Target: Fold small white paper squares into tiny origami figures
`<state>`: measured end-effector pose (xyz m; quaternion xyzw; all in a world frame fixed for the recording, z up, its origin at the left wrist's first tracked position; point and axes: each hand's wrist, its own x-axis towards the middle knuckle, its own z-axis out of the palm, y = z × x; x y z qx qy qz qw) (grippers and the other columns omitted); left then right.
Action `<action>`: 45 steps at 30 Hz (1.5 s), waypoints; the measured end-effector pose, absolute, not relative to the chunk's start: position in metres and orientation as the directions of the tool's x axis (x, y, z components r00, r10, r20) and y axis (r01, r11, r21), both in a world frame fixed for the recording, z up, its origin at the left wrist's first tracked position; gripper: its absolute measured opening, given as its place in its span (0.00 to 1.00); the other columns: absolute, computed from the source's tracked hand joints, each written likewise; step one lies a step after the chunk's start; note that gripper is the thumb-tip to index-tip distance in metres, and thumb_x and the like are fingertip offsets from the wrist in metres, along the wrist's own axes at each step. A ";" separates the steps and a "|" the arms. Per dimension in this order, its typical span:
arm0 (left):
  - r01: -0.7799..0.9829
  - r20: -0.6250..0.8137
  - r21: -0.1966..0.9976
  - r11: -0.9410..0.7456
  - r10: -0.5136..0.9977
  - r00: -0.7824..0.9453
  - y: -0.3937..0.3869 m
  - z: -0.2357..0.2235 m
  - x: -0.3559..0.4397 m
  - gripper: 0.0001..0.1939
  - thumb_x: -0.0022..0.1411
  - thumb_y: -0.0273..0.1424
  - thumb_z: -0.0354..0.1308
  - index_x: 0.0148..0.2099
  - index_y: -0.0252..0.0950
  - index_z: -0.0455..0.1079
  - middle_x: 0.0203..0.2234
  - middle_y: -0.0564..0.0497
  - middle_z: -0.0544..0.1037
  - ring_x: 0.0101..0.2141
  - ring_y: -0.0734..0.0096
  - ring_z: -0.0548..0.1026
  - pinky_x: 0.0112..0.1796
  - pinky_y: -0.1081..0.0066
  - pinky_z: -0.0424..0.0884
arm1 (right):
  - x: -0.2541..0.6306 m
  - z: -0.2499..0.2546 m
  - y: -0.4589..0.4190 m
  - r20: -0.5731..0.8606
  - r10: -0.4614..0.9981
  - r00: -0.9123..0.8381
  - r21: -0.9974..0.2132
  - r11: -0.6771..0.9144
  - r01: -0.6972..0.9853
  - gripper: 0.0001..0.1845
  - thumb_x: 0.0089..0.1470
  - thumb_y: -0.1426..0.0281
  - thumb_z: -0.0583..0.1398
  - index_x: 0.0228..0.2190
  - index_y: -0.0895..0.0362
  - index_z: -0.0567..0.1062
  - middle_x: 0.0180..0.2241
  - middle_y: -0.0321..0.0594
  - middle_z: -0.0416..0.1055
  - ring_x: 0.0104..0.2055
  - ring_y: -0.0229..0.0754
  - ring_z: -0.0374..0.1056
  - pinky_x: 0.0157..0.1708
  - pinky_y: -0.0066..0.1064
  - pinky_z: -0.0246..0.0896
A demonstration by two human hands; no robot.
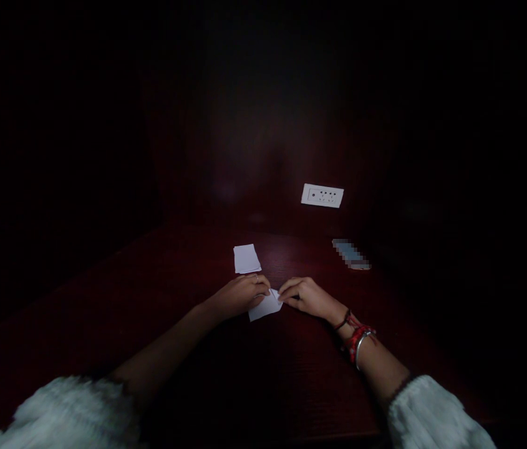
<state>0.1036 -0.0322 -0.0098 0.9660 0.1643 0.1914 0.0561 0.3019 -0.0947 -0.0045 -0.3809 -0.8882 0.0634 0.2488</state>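
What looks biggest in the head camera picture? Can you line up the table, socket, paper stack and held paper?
1. Table, by far.
2. Socket, only a bit bigger than what's next.
3. Paper stack and held paper: too alike to rank, and the held paper is partly hidden.

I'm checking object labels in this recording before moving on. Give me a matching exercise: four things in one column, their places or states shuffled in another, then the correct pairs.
Things
1. Right hand
2. Nearer paper
3. Farther paper
4. Socket panel

Places or states
A. Lying on the table, beyond the left hand
B. On the back wall
C. Has a silvery bangle near its wrist
D. Touched by fingers from both sides

Pairs: 1-C, 2-D, 3-A, 4-B
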 end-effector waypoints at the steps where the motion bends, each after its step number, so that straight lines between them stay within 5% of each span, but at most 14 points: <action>1: 0.294 0.352 0.175 -0.940 0.339 0.872 -0.033 -0.009 0.104 0.10 0.54 0.26 0.47 0.38 0.38 0.65 0.37 0.53 0.67 0.39 0.70 0.64 0.41 0.72 0.57 | 0.302 -0.005 -0.095 0.393 0.709 -0.586 -0.300 0.701 0.646 0.11 0.45 0.77 0.53 0.30 0.55 0.74 0.33 0.37 0.69 0.35 0.35 0.65 0.38 0.26 0.56; 10: 0.265 0.329 0.207 -0.942 0.322 0.888 -0.032 -0.011 0.104 0.17 0.52 0.23 0.48 0.44 0.43 0.62 0.39 0.55 0.68 0.40 0.71 0.65 0.41 0.72 0.57 | 0.301 -0.004 -0.095 0.383 0.690 -0.614 -0.272 0.720 0.639 0.13 0.45 0.79 0.53 0.31 0.55 0.73 0.34 0.38 0.69 0.37 0.35 0.64 0.39 0.26 0.56; 34: 0.317 0.289 0.218 -0.923 0.371 0.882 -0.035 -0.014 0.104 0.16 0.52 0.24 0.48 0.44 0.42 0.63 0.40 0.54 0.67 0.41 0.70 0.64 0.42 0.72 0.56 | 0.302 -0.004 -0.096 0.378 0.711 -0.593 -0.335 0.702 0.629 0.11 0.48 0.75 0.52 0.32 0.56 0.73 0.33 0.38 0.70 0.35 0.35 0.64 0.38 0.25 0.57; 45: 0.303 0.286 0.146 -0.942 0.333 0.899 -0.036 -0.012 0.104 0.17 0.53 0.23 0.47 0.45 0.44 0.61 0.42 0.57 0.66 0.41 0.72 0.63 0.43 0.72 0.55 | 0.301 -0.004 -0.095 0.359 0.670 -0.650 -0.232 0.738 0.634 0.10 0.48 0.76 0.52 0.31 0.59 0.73 0.32 0.39 0.69 0.36 0.34 0.63 0.40 0.25 0.55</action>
